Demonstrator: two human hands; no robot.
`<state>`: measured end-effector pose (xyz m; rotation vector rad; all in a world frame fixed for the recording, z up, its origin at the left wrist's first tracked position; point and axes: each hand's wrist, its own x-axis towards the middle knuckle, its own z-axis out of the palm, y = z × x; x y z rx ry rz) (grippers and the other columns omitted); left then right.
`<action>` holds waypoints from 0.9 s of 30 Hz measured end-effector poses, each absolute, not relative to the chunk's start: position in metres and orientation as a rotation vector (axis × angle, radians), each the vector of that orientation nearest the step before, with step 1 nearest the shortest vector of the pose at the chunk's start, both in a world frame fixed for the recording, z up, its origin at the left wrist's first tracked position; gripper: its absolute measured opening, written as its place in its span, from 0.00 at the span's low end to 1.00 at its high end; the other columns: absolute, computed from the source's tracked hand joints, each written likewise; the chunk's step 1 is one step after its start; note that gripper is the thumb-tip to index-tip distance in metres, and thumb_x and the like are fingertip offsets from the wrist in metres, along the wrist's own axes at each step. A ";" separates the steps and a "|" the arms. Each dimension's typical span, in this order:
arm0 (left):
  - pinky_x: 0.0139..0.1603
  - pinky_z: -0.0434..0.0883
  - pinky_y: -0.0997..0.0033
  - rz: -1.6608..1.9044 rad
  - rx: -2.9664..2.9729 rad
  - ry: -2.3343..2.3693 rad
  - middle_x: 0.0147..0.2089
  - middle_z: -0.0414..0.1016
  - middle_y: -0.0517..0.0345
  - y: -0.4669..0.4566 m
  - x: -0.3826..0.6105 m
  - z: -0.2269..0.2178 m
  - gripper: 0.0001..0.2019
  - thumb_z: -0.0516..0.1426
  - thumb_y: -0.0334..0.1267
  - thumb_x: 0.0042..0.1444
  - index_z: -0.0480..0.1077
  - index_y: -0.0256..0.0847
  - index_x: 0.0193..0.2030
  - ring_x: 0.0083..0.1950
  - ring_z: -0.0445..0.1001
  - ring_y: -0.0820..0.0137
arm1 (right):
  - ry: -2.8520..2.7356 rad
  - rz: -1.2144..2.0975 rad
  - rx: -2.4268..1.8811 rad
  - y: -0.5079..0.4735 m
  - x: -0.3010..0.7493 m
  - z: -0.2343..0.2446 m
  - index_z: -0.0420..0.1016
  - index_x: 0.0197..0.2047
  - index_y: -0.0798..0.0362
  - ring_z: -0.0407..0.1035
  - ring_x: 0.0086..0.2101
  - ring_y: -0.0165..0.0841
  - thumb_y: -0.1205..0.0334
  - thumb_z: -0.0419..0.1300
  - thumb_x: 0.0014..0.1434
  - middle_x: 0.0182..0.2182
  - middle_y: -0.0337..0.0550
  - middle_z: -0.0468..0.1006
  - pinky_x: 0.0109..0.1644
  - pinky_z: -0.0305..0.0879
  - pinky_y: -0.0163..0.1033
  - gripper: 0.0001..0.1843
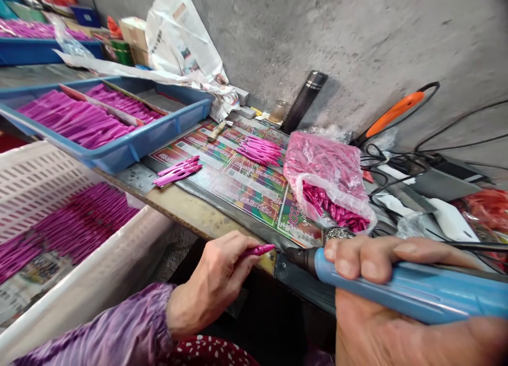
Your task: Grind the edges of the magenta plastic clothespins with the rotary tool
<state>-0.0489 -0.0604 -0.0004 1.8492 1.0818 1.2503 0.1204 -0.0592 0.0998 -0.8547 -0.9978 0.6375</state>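
Between the thumb and fingers of my left hand [216, 278] is a slim magenta plastic piece [262, 249], its end pointing right. My right hand [381, 302] wraps round a blue electric screwdriver [357, 276] with a black nose [300, 258]. That nose points left at the magenta piece, close to its end; whether they touch I cannot tell. Beyond the hands, a plastic bag [323, 167] spills many small dark-pink parts [335, 210]. Two bunches of slim magenta pieces lie on the printed board: one near bunch [178, 171] and one far bunch [260, 150].
A blue tray [174, 130] of magenta pieces stands at left, above a white plastic crate [99, 255] holding more. Along the wall are a black flask [305, 101], a glass jar [279, 110], and an orange-handled tool [395, 114] with black cables [383, 178].
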 end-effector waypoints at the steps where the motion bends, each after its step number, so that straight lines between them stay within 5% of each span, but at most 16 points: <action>1: 0.33 0.67 0.78 1.168 1.681 1.108 0.33 0.79 0.58 -0.063 -0.049 0.003 0.09 0.58 0.36 0.71 0.81 0.37 0.45 0.33 0.75 0.74 | -1.027 0.641 -0.848 -0.060 0.118 0.100 0.72 0.29 0.49 0.64 0.21 0.30 0.39 0.65 0.62 0.18 0.32 0.68 0.29 0.68 0.42 0.23; 6: 0.24 0.57 0.78 0.854 0.974 1.032 0.26 0.72 0.61 -0.072 -0.053 0.014 0.18 0.62 0.51 0.60 0.76 0.35 0.41 0.23 0.62 0.78 | -1.022 0.633 -0.866 -0.063 0.108 0.097 0.71 0.30 0.50 0.64 0.21 0.30 0.40 0.62 0.66 0.19 0.32 0.68 0.31 0.67 0.41 0.23; 13: 0.18 0.51 0.80 0.799 0.678 1.045 0.25 0.73 0.63 -0.081 -0.055 0.009 0.27 0.68 0.59 0.47 0.71 0.38 0.41 0.19 0.62 0.80 | -1.117 0.683 -0.803 -0.066 0.103 0.090 0.73 0.30 0.50 0.64 0.21 0.29 0.38 0.65 0.65 0.20 0.32 0.69 0.30 0.67 0.41 0.24; 21: 0.19 0.51 0.79 0.817 0.412 0.955 0.22 0.72 0.62 -0.079 -0.045 0.004 0.25 0.73 0.52 0.37 0.69 0.37 0.32 0.18 0.60 0.82 | -1.178 0.735 -0.762 -0.066 0.099 0.087 0.74 0.32 0.50 0.66 0.20 0.31 0.45 0.66 0.66 0.21 0.33 0.71 0.29 0.68 0.41 0.19; 27: 0.18 0.48 0.80 0.821 0.380 0.987 0.21 0.72 0.62 -0.074 -0.038 0.005 0.18 0.70 0.46 0.39 0.68 0.38 0.29 0.16 0.59 0.83 | -1.560 0.931 -0.727 -0.061 0.145 0.079 0.78 0.45 0.45 0.74 0.30 0.40 0.42 0.57 0.71 0.27 0.38 0.76 0.38 0.74 0.53 0.17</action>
